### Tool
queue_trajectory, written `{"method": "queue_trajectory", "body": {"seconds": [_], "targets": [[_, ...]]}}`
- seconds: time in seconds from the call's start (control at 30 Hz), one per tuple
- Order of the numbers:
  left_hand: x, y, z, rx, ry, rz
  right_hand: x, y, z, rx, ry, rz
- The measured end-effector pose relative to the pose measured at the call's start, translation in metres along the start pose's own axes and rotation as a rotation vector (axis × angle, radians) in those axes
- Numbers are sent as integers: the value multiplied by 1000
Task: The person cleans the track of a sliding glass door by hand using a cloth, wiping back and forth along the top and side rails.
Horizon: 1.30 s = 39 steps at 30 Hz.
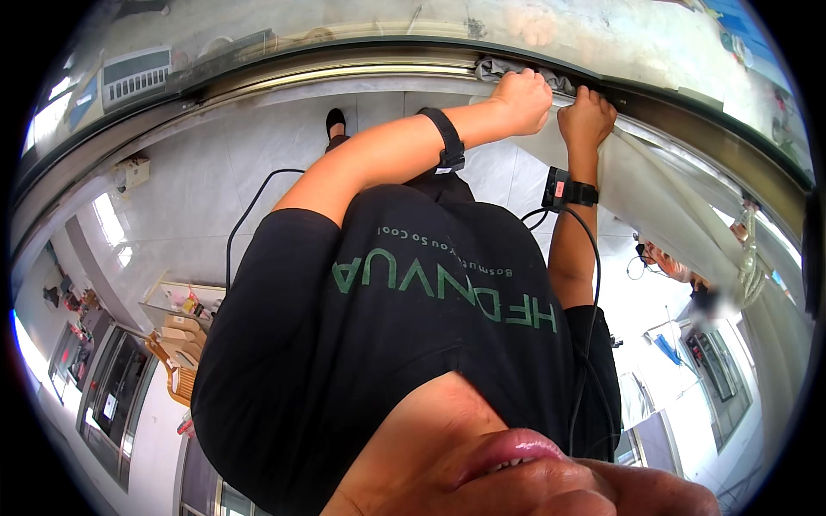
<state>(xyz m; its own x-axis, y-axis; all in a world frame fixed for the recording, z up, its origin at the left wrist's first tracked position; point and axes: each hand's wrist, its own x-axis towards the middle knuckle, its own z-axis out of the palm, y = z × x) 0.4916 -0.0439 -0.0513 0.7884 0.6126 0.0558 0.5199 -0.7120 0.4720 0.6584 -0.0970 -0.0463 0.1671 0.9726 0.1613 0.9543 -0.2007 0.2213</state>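
Note:
A crumpled grey cloth (495, 69) lies in the metal track of a window frame (361, 69), against the glass. My left hand (526, 102) is curled at the cloth, its fingertips pressed into it; the cloth shows on both sides of the fingers. Just to the right, my right hand (587, 117) has bent fingers at the frame's edge, beside the cloth's right end. Its fingertips are partly hidden, so I cannot tell whether it grips anything. The two hands are close together but apart. Both wrists wear black straps, the right one with a small box and a cable.
A pale curtain (671, 193) hangs close to my right forearm, with a tied cord (750, 271). Another person (671, 264) is partly visible beyond it. Behind me on the left are cardboard boxes (181, 335) on a wooden chair (173, 380). A black cable passes my left arm.

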Motion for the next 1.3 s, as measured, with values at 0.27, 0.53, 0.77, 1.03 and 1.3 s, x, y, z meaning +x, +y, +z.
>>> {"method": "queue_trajectory", "body": {"seconds": [0.27, 0.53, 0.77, 1.03, 1.3], "targets": [[-43, -45, -23, 6, 26, 7, 2, -10, -3, 7, -15, 13], [-131, -125, -70, 143, 134, -72, 1, -139, -29, 100, 111, -64], [-243, -215, -129, 204, 256, -145, 8, -237, -44, 386, 228, -231], [-326, -284, -177, 129, 376, -270, 18, -416, -89, 517, 132, -312], [-347, -313, -176, 207, 455, -423, 4, -458, -83, 758, 167, -137]]}}
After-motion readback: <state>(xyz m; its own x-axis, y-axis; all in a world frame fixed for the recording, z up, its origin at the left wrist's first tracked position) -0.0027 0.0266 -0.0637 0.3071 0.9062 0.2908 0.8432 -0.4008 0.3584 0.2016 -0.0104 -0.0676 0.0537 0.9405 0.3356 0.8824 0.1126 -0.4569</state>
